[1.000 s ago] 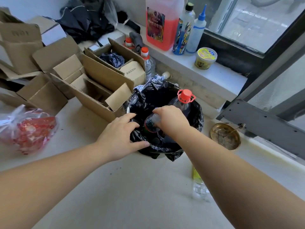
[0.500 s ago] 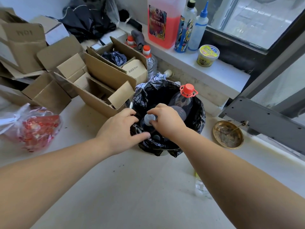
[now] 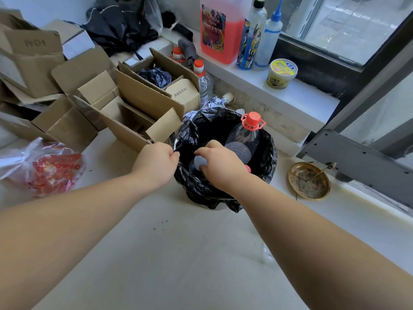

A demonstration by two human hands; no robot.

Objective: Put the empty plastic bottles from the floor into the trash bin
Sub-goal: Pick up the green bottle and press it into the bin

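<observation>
A trash bin lined with a black bag stands on the floor below the window sill. A large clear bottle with a red cap leans upright inside it. My right hand is over the bin mouth, fingers closed on the top of a small clear bottle that sits inside the bag. My left hand pinches the bag's left rim. Another clear bottle lies on the floor, mostly hidden under my right forearm. Two red-capped bottles stand behind the cardboard boxes.
Open cardboard boxes crowd the floor left of the bin. A plastic bag with red contents lies at far left. A brass dish sits right of the bin. A red jug, bottles and a tub are on the sill.
My right hand pushed the small bottle lower into the bin. My left hand shifted from the near rim to pinch the bag's left edge.
</observation>
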